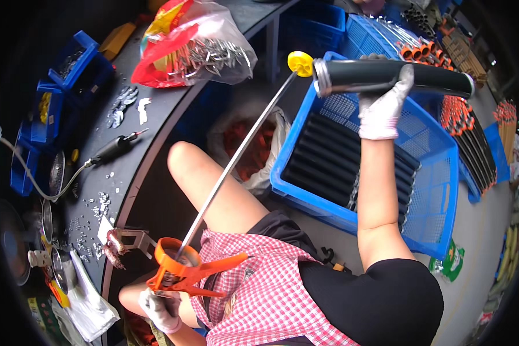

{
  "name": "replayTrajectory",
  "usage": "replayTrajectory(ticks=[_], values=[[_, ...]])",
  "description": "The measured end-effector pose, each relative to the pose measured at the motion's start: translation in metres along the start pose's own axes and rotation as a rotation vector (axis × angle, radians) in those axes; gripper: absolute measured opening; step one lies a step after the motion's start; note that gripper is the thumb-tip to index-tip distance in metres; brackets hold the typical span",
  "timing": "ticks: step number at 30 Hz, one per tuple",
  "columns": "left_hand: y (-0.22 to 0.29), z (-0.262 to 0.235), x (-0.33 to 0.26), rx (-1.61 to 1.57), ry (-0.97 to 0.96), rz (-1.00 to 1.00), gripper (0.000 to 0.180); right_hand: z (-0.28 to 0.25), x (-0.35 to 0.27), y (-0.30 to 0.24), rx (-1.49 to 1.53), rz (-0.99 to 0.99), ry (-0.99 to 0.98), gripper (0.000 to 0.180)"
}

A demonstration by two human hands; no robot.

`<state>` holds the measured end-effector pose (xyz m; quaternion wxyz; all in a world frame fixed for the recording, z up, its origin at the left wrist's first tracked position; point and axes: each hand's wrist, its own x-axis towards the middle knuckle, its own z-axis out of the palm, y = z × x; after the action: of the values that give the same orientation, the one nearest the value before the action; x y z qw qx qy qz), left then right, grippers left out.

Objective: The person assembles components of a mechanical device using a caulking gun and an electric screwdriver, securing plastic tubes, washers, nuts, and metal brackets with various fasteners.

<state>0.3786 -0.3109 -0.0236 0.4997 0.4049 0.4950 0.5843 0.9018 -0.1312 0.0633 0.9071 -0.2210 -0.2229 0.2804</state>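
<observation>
In my gloved left hand (pixel 160 311), low in view, is the orange handle-and-trigger end of a caulking gun (pixel 181 271). Its long metal rod (pixel 234 157) slants up and right to a yellow plunger disc (pixel 300 64). My gloved right hand (pixel 382 109) is closed round a black tube (pixel 429 81) with metal-coloured end rims, held level above a blue crate. The yellow disc is just left of the tube's left end; whether the two touch I cannot tell. Part of my left hand is hidden behind the orange handle.
The blue crate (pixel 278 167) at my right holds several black tubes (pixel 323 158). Rods with orange ends (pixel 421 52) lie behind it. On the dark bench (pixel 155 124) at left are an electric screwdriver (pixel 112 150), small metal parts, blue bins and a plastic bag of metal pieces (pixel 207 55).
</observation>
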Motion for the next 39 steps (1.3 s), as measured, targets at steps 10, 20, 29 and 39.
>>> replayTrajectory(ticks=[10,20,29,39], values=[[0.001,-0.009,-0.036,0.548,0.111,0.31,0.051,0.024,0.018,0.035,0.118,0.156,0.007,0.046],[-0.002,-0.035,-0.057,-0.168,-0.099,0.156,0.02,0.05,-0.041,0.022,-0.091,-0.423,0.024,0.059],[-0.001,-0.101,-0.037,0.309,0.093,0.403,0.036,0.025,0.028,0.052,0.229,0.342,-0.119,0.042],[-0.008,-0.152,-0.009,0.106,-0.047,0.221,0.023,0.029,0.004,0.043,0.141,0.696,-0.547,0.055]])
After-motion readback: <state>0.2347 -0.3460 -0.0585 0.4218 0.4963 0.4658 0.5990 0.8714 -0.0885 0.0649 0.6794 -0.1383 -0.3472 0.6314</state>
